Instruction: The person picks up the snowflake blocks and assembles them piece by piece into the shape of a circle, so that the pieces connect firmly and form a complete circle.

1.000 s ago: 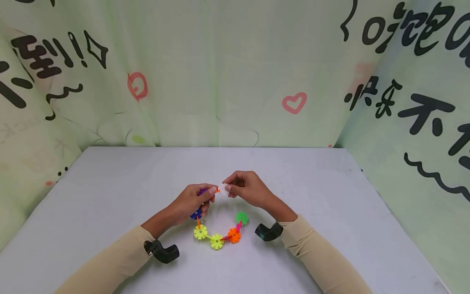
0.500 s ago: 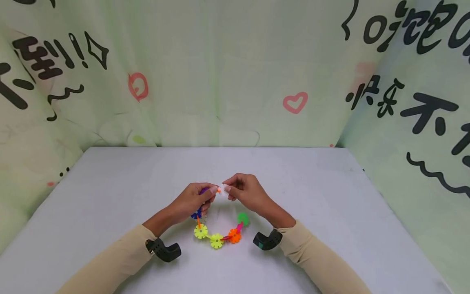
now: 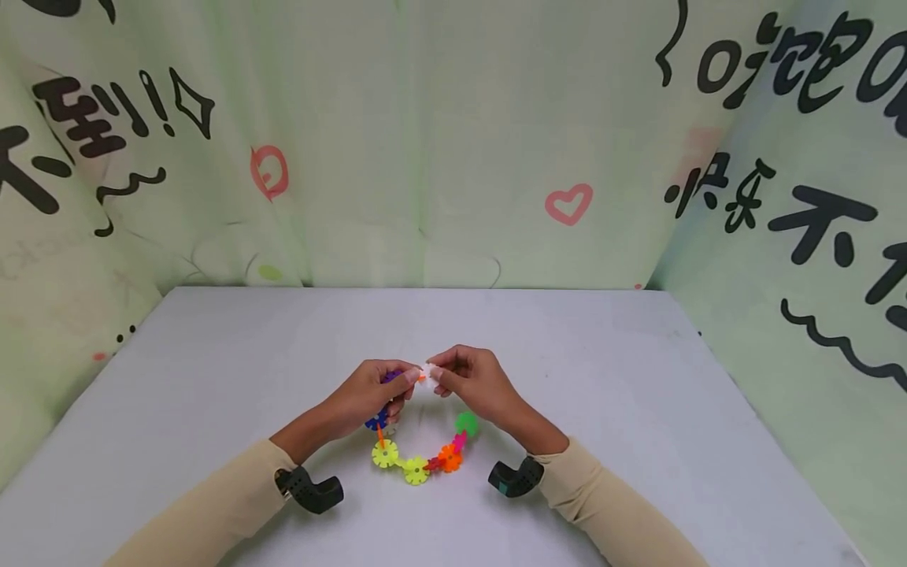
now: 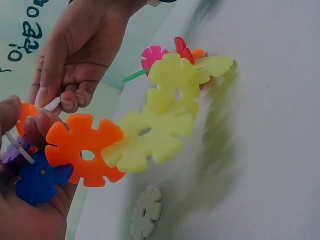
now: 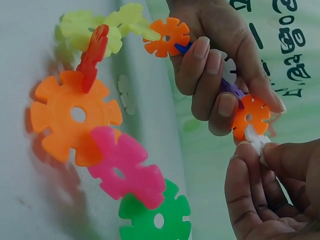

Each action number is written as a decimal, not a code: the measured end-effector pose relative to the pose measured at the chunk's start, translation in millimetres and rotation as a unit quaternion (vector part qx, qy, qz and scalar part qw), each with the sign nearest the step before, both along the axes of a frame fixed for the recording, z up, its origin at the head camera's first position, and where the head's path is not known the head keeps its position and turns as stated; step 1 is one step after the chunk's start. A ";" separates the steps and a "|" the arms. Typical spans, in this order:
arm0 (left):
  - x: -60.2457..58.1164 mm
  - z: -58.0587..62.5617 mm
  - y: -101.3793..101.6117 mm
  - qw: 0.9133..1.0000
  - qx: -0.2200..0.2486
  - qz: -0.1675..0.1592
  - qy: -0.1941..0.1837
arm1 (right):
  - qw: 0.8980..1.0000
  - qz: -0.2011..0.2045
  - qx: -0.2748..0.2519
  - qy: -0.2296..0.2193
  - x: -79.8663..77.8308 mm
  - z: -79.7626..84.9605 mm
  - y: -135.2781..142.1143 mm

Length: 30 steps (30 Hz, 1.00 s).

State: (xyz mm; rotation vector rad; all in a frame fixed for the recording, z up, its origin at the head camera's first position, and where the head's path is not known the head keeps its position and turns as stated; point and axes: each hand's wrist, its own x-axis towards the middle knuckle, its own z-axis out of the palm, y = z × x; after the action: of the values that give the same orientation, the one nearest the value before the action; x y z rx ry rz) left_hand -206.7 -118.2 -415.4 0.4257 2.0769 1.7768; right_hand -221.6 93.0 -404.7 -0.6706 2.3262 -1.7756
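Observation:
My left hand [image 3: 372,394] holds one end of a chain of notched plastic snowflake discs, its thumb and fingers at the orange end disc [image 5: 252,114]. Purple [image 5: 232,91] and blue [image 4: 41,181] discs lie against its fingers. My right hand [image 3: 482,386] pinches a white snowflake disc [image 5: 256,142] against that orange one; how deep their notches mesh is hidden by fingertips. The rest of the chain curves below both hands, through another orange disc [image 4: 65,132], yellow discs [image 4: 172,142], a red one [image 5: 94,57], a further orange one [image 5: 52,117], pink [image 5: 132,170] and green [image 5: 160,222].
A loose white disc [image 4: 147,212] lies on the white table [image 3: 567,339], near the chain. Curtains [image 3: 453,157] with printed lettering hang behind and at the sides. Each wrist wears a black camera band [image 3: 312,492].
My right hand has brought the white disc a little closer against the orange disc. The head view has tilted slightly, and the chain keeps nearly the same curve.

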 end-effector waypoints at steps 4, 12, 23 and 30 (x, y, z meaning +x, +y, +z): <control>1.4 1.0 0.4 1.000 0.011 0.005 -0.011 | 1.000 -0.001 -0.002 0.001 1.2 -1.4 -1.0; 1.7 1.2 -2.0 0.999 0.022 0.005 -0.036 | 1.000 -0.027 0.004 0.000 5.6 -9.7 -3.0; -2.6 5.1 -18.8 0.999 0.032 0.019 -0.028 | 0.998 -0.015 0.063 0.013 -0.9 -18.2 -9.4; -3.5 2.5 -29.4 0.999 0.016 0.041 -0.020 | 0.991 0.044 0.121 0.037 0.0 -22.4 -23.2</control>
State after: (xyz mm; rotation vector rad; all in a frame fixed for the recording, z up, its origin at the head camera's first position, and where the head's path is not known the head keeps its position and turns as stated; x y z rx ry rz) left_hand -210.2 -147.6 -412.9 0.3159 2.0686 1.8518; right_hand -221.6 69.8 -427.1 -0.7962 2.4643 -1.4236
